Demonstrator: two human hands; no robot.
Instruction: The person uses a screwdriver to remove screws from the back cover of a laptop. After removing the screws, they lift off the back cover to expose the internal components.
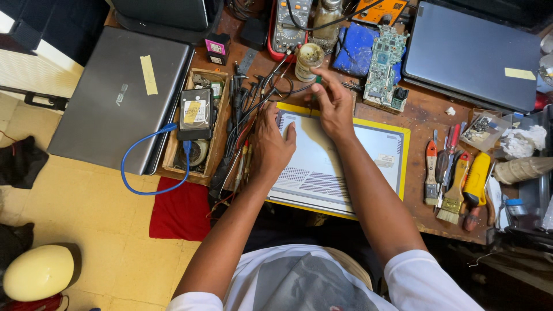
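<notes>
A silver laptop [345, 161] lies bottom side up on a yellow mat [406, 151] in the middle of the wooden bench. My left hand [269, 144] rests flat on its left edge, fingers curled over the corner. My right hand [331, 102] is at the laptop's far edge, pinching a small green-handled screwdriver [317, 80] that points down at the case. A small glass jar [308, 59] stands just beyond the right hand.
A closed grey laptop [121, 98] lies at left, another [472, 55] at back right. A wooden tray [196, 124] holds a hard drive. A green circuit board [385, 66], a multimeter [290, 23], and screwdrivers and brushes [455, 173] at right crowd the bench.
</notes>
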